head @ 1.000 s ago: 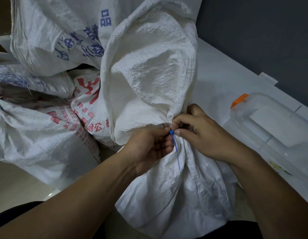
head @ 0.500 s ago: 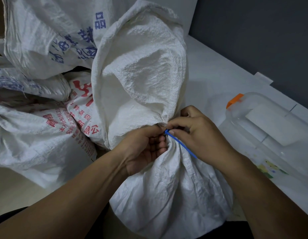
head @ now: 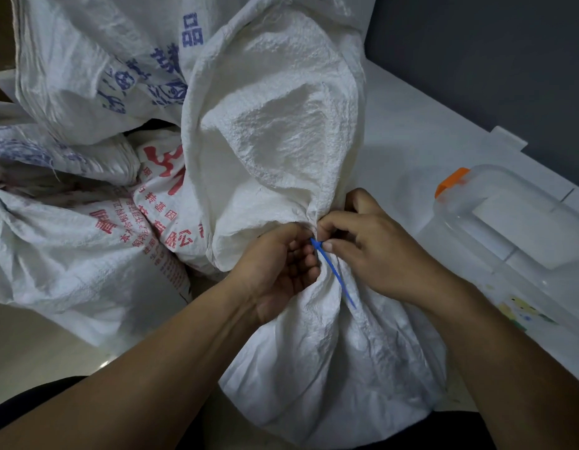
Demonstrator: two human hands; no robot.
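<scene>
The left hand [head: 278, 267] is still gripping the gathered neck of the plain white woven plastic sack [head: 281, 125], fingers curled into the folds. Just right of them, the thin blue plastic cable tie [head: 333, 271] is sitting at that neck, its head in much the same spot as half a second ago. Its loose tail, which was then slanting out under the right hand [head: 375, 251], is now hanging more steeply down the sack's front. The right hand is still pinching the tie's head between thumb and forefinger, its other fingers curled behind.

At far left, crumpled white woven sacks with red and blue printing [head: 70, 248] are lying piled, partly hidden by the plain sack's flaring top. The white table [head: 411, 125] is running along the right, carrying a clear plastic lidded box with an orange latch [head: 509, 228]. The folds and both hands are hiding the tie's loop.
</scene>
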